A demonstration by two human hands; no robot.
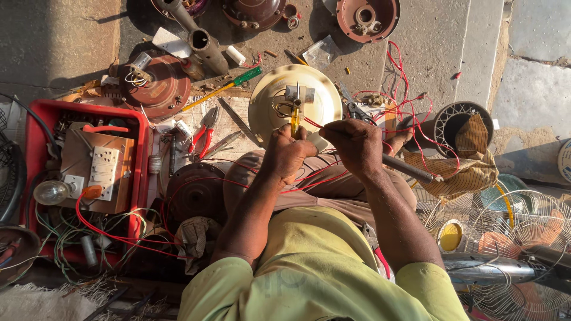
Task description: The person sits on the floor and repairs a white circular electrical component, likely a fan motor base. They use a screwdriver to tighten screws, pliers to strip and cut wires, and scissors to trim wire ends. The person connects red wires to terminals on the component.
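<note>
Dead centre of the frame there's a cream fan cover (270,107) sitting on the person's lap, round side up, with a small terminal block on top. The left hand (286,153) is closed tight round a yellow tester (295,122), tip poking up at that block. The right hand (355,144) is fisted too, pinching a red wire (313,123) that runs toward the tester; can't tell exactly how the fingers sit on it. More red wire loops off to the upper right.

Left of the frame is a red tray (35,116) with a switchboard (104,171) and a bulb (51,192). Red pliers (205,128) and a green screwdriver (229,85) lie just left of the cover. A brown motor housing (157,89) sits upper left, wire fan guards (517,238) lower right.
</note>
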